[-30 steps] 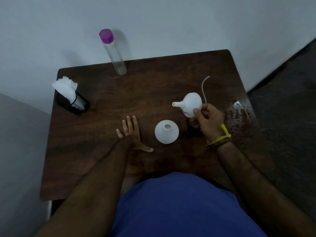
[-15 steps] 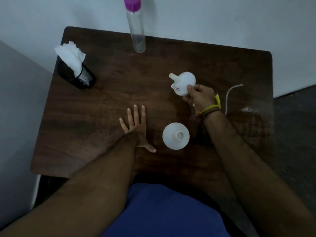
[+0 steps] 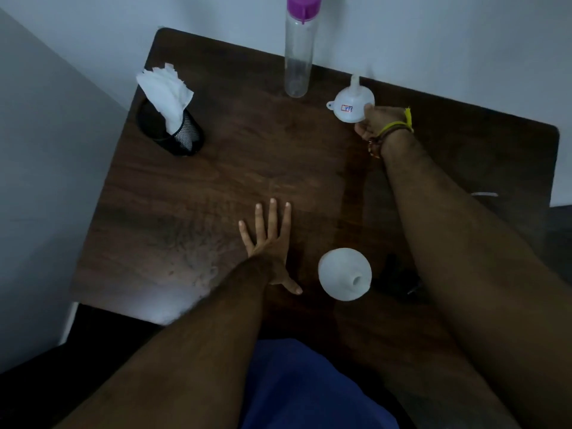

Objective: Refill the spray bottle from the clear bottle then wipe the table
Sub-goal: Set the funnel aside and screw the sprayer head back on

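Standing open-mouthed near the front edge of the table (image 3: 216, 187), the spray bottle (image 3: 344, 277) shows as a round white body seen from above, its small neck opening facing up and no spray head on it. Just to its right lies a dark object (image 3: 399, 278), mostly hidden under the right forearm, too dim to make out. A thin white tube (image 3: 484, 194) shows at the table's right edge past that arm.

The left hand (image 3: 268, 243) rests flat on the wood just left of the bottle, fingers straight and spread, thumb pointing toward the bottle but not touching it.

Farther back, the right hand (image 3: 376, 122) pinches the rim of a white funnel (image 3: 351, 106), thumb on top of the bowl. The funnel lies tilted with its spout pointing away toward the wall, a small tab on its left rim and a red-and-blue label on the bowl. Yellow and brown bands circle the wrist.

The clear bottle (image 3: 297, 60) stands at the back edge just left of the funnel, tall, narrow and transparent, with a purple cap (image 3: 303, 6); whether liquid sits in it cannot be told.

At the back left corner a black mesh cup (image 3: 179, 134) holds white tissues (image 3: 165, 91).
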